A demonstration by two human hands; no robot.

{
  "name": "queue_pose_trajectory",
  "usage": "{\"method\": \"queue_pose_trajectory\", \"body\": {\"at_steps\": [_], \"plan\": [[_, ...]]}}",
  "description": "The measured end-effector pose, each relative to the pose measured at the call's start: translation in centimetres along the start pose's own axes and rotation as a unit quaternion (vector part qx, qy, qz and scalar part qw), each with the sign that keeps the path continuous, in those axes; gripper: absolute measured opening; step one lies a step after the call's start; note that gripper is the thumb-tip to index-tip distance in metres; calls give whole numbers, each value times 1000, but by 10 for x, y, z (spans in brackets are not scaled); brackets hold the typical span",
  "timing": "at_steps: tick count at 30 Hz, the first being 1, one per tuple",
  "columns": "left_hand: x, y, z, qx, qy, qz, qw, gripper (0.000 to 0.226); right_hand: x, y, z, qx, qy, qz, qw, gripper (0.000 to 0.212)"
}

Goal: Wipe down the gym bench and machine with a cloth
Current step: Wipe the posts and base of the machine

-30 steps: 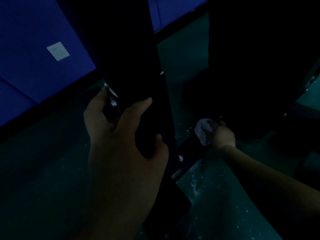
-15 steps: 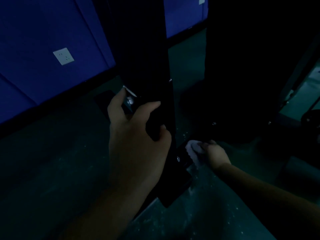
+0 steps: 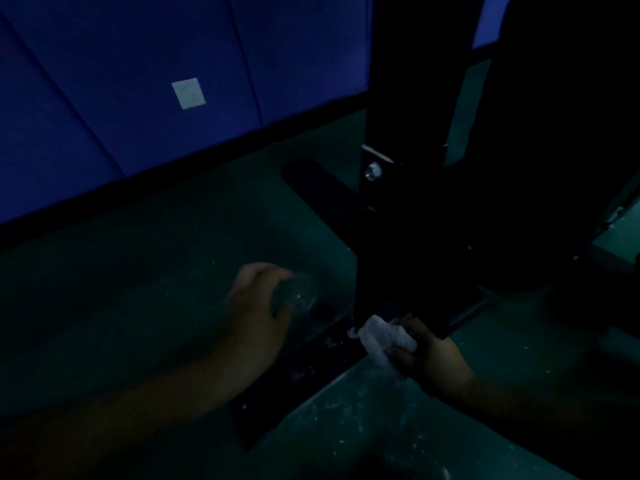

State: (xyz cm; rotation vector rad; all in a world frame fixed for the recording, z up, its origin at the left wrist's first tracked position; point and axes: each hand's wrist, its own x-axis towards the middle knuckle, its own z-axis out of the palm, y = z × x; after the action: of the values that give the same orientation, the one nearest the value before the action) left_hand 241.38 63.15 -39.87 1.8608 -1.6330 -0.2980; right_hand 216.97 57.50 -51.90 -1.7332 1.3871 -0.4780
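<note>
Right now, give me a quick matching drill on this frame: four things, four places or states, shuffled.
Things:
1. cloth
2. wall socket
3. bolt
4. left hand

Places or states:
A. on the blue wall
B. bunched in the right hand
C. low over the floor, left of the post
D. on the dark upright post

Pairs: 1-B, 2-A, 3-D, 4-C

The machine's upright post (image 3: 405, 98) stands on a base bar (image 3: 311, 368) lying on the floor (image 3: 138, 271). The left hand (image 3: 254, 306) is left of the post; the right hand (image 3: 433, 355) holds the cloth (image 3: 384, 337) against the post's foot. A wall (image 3: 138, 81) with a socket (image 3: 188, 93) lies behind.
</note>
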Motion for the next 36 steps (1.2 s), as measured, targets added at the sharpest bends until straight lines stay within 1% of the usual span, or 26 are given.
{"method": "queue_pose_trajectory", "body": {"at_steps": [2, 5, 7, 9, 10, 12, 13, 14, 15, 17, 18, 20, 22, 23, 24, 26, 27, 28, 29, 30, 31, 32, 34, 35, 36], "plan": [[-1, -20, 12, -7, -51, 16, 999, 32, -4, -15, 13, 12, -16, -17, 1000, 20], [-3, -34, 27, -42, -131, 17, 990, 33, -5, -36, 27, 18, -14, 0, 1000, 20], [-5, -40, 35, -96, -170, -1, 981, 32, -2, -43, 38, 35, 5, 28, 999, 22], [-10, -44, 42, -170, -211, -34, 962, 31, 3, -44, 51, 56, 43, 79, 994, 29], [-13, -46, 47, -186, -233, -37, 954, 32, 5, -44, 59, 55, 53, 88, 993, 32], [-19, -50, 58, -159, -272, -43, 948, 45, 10, -47, 74, 86, 55, 93, 990, 33], [-22, -51, 63, -156, -282, -61, 945, 53, 10, -53, 80, 130, 50, 96, 986, 35], [-25, -52, 66, -161, -286, -79, 941, 58, 11, -60, 84, 193, 31, 98, 976, 39], [-27, -53, 70, -172, -280, -92, 940, 62, 9, -68, 86, 271, -8, 93, 958, 41], [-30, -62, 76, -189, -260, -100, 942, 63, 5, -76, 93, 404, -92, 71, 907, 37], [-30, -66, 77, -196, -252, -95, 943, 63, 4, -77, 95, 441, -109, 81, 887, 33], [-31, -74, 81, -203, -236, -79, 947, 63, 4, -74, 101, 493, -100, 133, 854, 33], [-32, -82, 88, -238, -226, -89, 940, 65, 3, -66, 107, 527, -83, 175, 828, 49], [-33, -85, 90, -262, -227, -105, 932, 65, 1, -64, 109, 534, -90, 179, 822, 51], [-35, -88, 92, -284, -227, -119, 924, 64, -1, -63, 108, 521, -99, 184, 827, 45], [-35, -95, 92, -290, -222, -128, 922, 63, -3, -60, 101, 430, -116, 190, 875, 25], [-33, -98, 91, -279, -209, -127, 929, 61, -1, -57, 94, 369, -97, 186, 905, 18], [-27, -103, 91, -263, -185, -124, 939, 55, 3, -51, 89, 310, -52, 180, 932, 12], [-19, -106, 90, -246, -166, -121, 947, 47, 9, -41, 83, 255, 12, 175, 951, 16], [-10, -106, 91, -229, -153, -121, 954, 41, 16, -32, 77, 208, 77, 175, 959, 31], [0, -107, 92, -212, -154, -121, 958, 41, 23, -25, 71, 174, 128, 173, 961, 46], [9, -105, 96, -200, -164, -116, 959, 43, 29, -19, 66, 150, 158, 166, 962, 60], [22, -97, 106, -212, -196, -97, 953, 43, 38, -15, 58, 123, 178, 140, 966, 78], [25, -92, 112, -222, -212, -89, 948, 44, 41, -14, 56, 110, 184, 121, 969, 83], [29, -89, 120, -211, -214, -84, 950, 45, 43, -15, 56, 96, 192, 102, 971, 85]]}}
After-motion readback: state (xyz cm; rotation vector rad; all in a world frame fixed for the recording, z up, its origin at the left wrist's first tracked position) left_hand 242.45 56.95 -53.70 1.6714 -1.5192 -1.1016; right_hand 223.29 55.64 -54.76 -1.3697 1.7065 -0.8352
